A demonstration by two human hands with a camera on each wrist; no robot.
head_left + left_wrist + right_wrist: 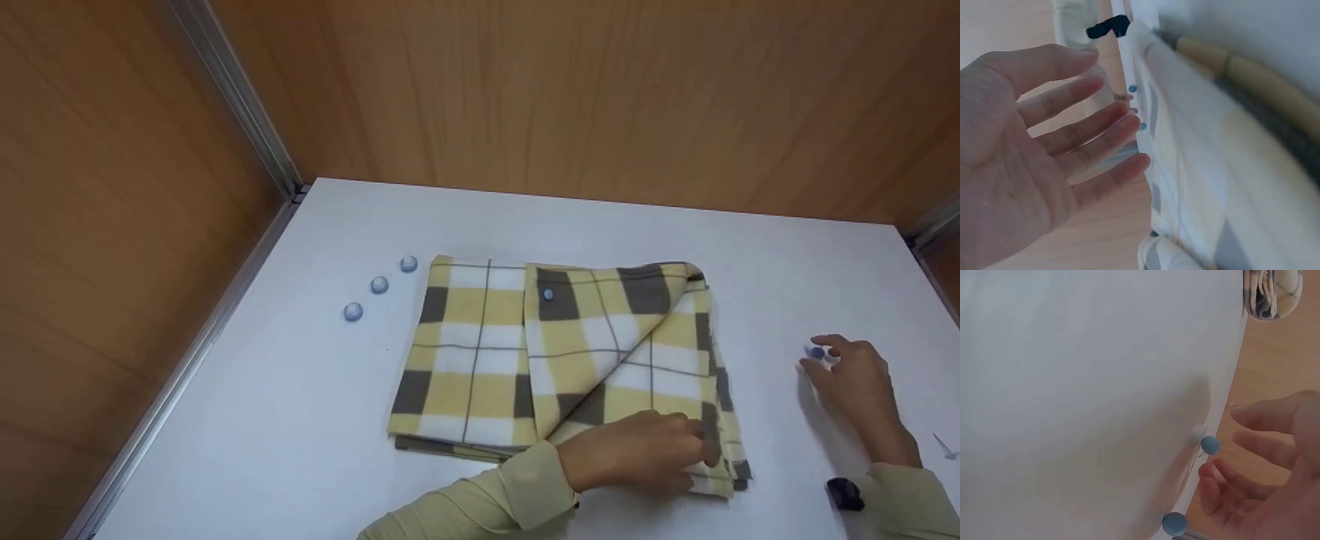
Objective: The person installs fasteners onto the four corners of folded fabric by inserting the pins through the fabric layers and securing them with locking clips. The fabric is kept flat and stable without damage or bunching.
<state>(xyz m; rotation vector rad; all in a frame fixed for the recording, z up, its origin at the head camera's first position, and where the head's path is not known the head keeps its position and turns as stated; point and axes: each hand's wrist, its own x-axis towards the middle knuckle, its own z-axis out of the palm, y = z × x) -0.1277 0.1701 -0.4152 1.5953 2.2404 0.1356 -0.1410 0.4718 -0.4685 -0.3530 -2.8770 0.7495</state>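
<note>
A yellow, white and dark grey checked cloth lies folded, its top layer turned back in a diagonal fold. A blue round-headed pin sits on that top layer. My left hand is over the cloth's near right part; in the left wrist view its fingers are spread beside the cloth and hold nothing. To the right, my right hand reaches around another blue round-headed pin. In the right wrist view this pin stands apart from the fingertips, its thin shaft showing.
Three pale blue round heads stand in a slanting row left of the cloth. At the right edge lies a thin pin. Another blue head shows low in the right wrist view. Wooden panels border the white table.
</note>
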